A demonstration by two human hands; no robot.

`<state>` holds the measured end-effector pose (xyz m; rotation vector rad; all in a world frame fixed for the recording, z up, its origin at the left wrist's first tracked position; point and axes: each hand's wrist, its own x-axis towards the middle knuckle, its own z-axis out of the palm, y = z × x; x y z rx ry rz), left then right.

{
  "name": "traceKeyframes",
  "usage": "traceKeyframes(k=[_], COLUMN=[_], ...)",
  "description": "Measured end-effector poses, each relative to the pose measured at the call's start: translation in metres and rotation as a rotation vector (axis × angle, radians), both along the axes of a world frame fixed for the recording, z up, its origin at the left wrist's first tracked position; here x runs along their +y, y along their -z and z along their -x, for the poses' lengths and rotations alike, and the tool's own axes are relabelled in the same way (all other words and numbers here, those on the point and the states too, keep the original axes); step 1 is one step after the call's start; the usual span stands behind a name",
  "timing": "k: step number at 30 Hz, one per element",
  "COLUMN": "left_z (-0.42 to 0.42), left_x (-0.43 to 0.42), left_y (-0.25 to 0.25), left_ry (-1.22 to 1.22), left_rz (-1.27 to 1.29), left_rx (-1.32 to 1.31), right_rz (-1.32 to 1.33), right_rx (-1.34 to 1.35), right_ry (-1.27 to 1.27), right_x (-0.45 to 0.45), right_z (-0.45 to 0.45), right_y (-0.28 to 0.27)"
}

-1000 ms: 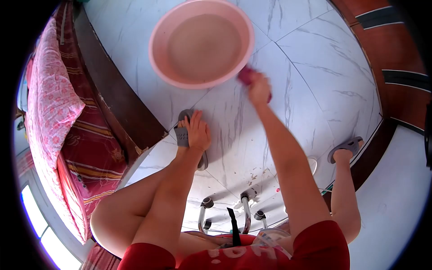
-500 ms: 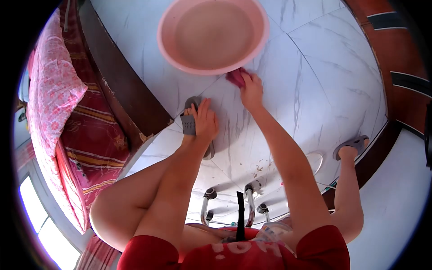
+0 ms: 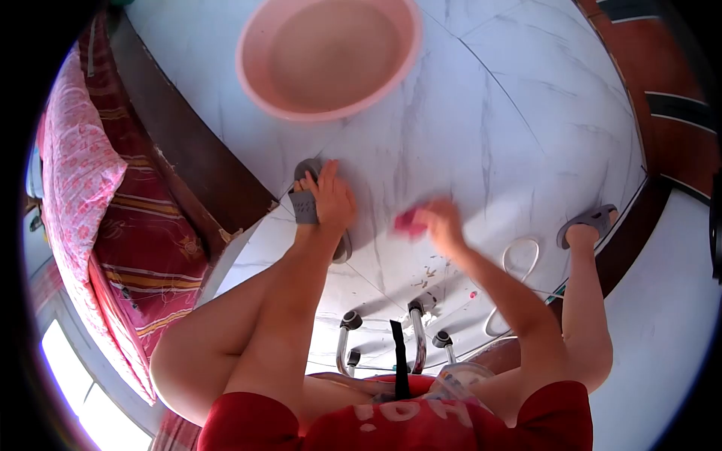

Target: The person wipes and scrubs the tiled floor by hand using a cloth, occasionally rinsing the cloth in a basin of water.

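Note:
My right hand (image 3: 444, 224) is closed on a small dark pink cloth (image 3: 410, 222), both blurred by motion over the marble-patterned floor (image 3: 451, 143). My left hand (image 3: 333, 201) has its fingers stretched out and holds nothing. It is beside my left foot, which wears a grey slipper (image 3: 304, 206); whether hand and slipper touch, I cannot tell. Ahead on the tiles stands a pink basin (image 3: 331, 114) with cloudy water (image 3: 338, 52) in it.
Small brown scraps (image 3: 427, 276) lie on the floor near metal chair legs (image 3: 418, 338). A white cable (image 3: 519, 244) loops at the right, near my other slippered foot (image 3: 590, 225). A bed with a dark wooden edge (image 3: 188, 143) and pink bedding (image 3: 79, 173) borders the left.
My right hand has drawn the cloth back from the basin's rim toward my body. The basin appears further left in the view. My left hand stays by the slipper.

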<state>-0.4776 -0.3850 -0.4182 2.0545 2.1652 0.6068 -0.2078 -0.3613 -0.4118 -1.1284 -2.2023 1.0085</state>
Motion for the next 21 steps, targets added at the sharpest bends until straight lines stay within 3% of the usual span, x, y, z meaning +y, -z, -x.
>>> traceKeyframes(k=[1, 2, 3, 5, 8, 9, 10, 12, 13, 15, 17, 21], left_z=[0.000, 0.000, 0.000, -0.001, 0.003, 0.003, 0.002, 0.006, 0.008, 0.007, 0.003, 0.004], left_x=[0.001, 0.002, 0.003, 0.002, 0.005, 0.005, 0.005, 0.006, 0.005, 0.008, 0.012, 0.009], left_y=[0.002, 0.003, 0.003, 0.004, 0.006, 0.008, 0.010, 0.012, 0.011, 0.010, 0.006, 0.001], left_ry=[0.012, -0.003, -0.017, -0.014, -0.013, -0.021, -0.008, -0.009, 0.001, -0.021, -0.012, -0.023], left_rz=[0.000, 0.010, 0.019, 0.025, 0.038, 0.042, 0.040, 0.012, 0.008, 0.090, 0.074, 0.071], left_rx=[-0.003, 0.014, 0.033, 0.025, 0.035, 0.044, 0.044, 0.083, 0.079, 0.087, 0.100, 0.061], right_rz=[-0.218, -0.191, -0.221, -0.181, -0.136, -0.132, -0.200, 0.054, -0.004, 0.144, 0.359, -0.093], right_rx=[-0.169, -0.237, -0.232, -0.260, -0.525, -0.480, -0.364, -0.250, -0.202, -0.058, -0.073, -0.057], right_ry=[0.124, 0.123, 0.331, 0.605, 0.434, 0.306, 0.154, -0.023, -0.214, -0.275, -0.117, 0.414], right_x=[0.041, 0.090, 0.125, 0.162, 0.109, 0.070, 0.024, -0.071, -0.109, -0.162, -0.144, -0.012], right_z=[-0.008, -0.017, -0.008, 0.005, 0.046, 0.053, 0.056, 0.050, 0.036, 0.005, -0.023, -0.084], right_y=[0.011, 0.018, -0.003, 0.010, 0.013, 0.046, 0.020, 0.024, 0.009, -0.005, -0.024, -0.011])
